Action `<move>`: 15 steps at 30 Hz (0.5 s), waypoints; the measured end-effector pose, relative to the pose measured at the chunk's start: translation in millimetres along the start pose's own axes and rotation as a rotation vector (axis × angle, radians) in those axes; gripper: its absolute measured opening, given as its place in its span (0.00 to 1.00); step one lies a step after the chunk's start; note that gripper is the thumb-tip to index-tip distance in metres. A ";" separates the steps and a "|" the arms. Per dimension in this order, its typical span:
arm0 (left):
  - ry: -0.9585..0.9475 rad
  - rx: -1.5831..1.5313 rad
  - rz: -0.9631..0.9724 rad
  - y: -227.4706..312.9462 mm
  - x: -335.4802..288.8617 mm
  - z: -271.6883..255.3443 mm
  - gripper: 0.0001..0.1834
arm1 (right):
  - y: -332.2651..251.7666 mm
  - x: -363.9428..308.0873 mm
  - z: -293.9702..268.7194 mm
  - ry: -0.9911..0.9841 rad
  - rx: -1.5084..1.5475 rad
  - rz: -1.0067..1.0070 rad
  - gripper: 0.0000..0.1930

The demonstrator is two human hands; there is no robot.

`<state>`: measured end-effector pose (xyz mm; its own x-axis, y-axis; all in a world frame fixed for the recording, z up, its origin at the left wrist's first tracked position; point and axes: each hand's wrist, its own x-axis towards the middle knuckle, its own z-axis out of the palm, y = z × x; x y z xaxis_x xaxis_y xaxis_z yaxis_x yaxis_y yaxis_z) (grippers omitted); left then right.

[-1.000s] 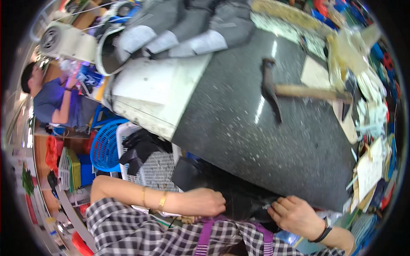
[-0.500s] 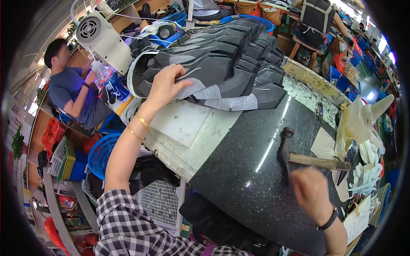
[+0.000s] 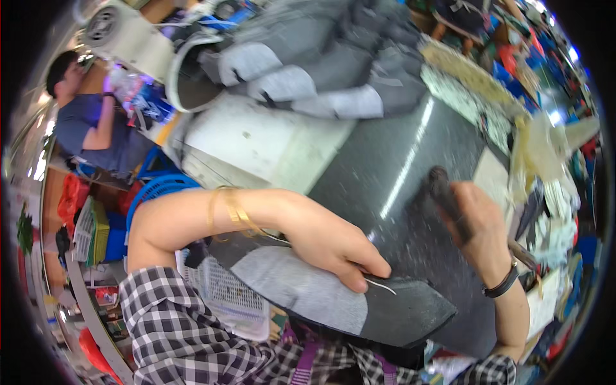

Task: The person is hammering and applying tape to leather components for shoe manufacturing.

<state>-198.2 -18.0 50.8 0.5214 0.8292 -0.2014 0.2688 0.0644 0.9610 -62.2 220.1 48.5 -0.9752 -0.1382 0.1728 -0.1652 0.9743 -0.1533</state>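
My left hand presses down on a flat grey and black cut piece lying at the near edge of the dark stone slab. A thin white strand pokes out from under its fingers. My right hand is closed around a dark-headed hammer with a wooden handle, held over the slab to the right of the piece.
A stack of grey and black cut pieces lies at the far side, beside a white block. A seated person is at the far left. Blue and white baskets stand to my left. Cluttered scraps line the right edge.
My left hand has come back from the far stack and now holds a grey and black piece flat at the near edge. My right hand has taken hold of the hammer.
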 end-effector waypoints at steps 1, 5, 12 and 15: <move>-0.048 -0.048 -0.033 -5.5 21.3 3.6 0.15 | -16.5 -0.8 -18.9 0.029 0.242 0.053 0.18; 0.099 0.478 -0.038 -15.0 54.6 20.6 0.13 | -26.4 -41.8 -70.8 -0.056 0.638 0.037 0.13; 0.400 0.751 -0.129 -16.7 84.8 13.8 0.16 | -20.1 -102.1 -41.2 -0.226 0.239 -0.047 0.17; 0.566 0.568 -0.072 -36.6 105.0 9.5 0.13 | -22.5 -100.0 -35.3 -0.286 0.208 -0.025 0.15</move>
<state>-145.5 61.5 -7.3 0.0381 0.9992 0.0134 0.7363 -0.0372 0.6756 44.2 218.4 69.0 -0.9674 -0.2347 -0.0957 -0.1876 0.9169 -0.3523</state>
